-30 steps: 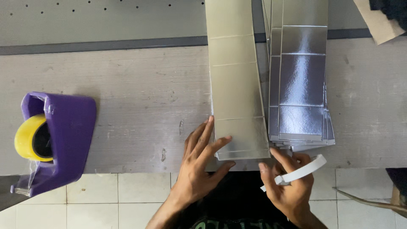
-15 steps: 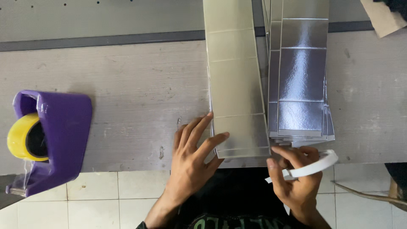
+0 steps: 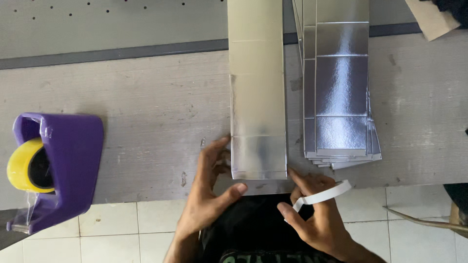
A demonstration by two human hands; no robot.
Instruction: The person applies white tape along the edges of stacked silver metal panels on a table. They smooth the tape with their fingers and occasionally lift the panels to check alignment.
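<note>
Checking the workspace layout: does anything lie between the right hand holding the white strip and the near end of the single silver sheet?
Nothing visible: right hand with white strip already touches silver sheet.

Silver foil sheet (image 3: 257, 97), white strip (image 3: 322, 195), purple dispenser (image 3: 68, 165) w/ yellow tape roll (image 3: 19, 165).
</note>
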